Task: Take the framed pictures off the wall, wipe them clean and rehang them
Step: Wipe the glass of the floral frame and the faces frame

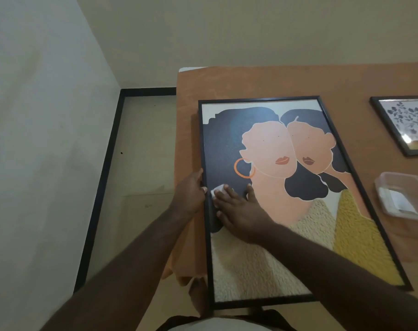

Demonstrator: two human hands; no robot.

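Note:
A large black-framed picture [286, 187] of two stylised faces lies flat on an orange-covered table [251, 80]. My right hand [239, 209] lies flat on its glass near the left edge, fingers straight, pressing a small white wipe [218, 188] under the fingertips. My left hand [190, 191] grips the frame's left rail, thumb on the front. A smaller black-framed leaf picture [406, 125] lies flat at the table's right.
A clear plastic tub [404, 197] holding white wipes stands on the table to the right of the big picture. The picture's near end overhangs the table edge toward my body. Left of the table are bare floor, a black skirting line and a pale wall.

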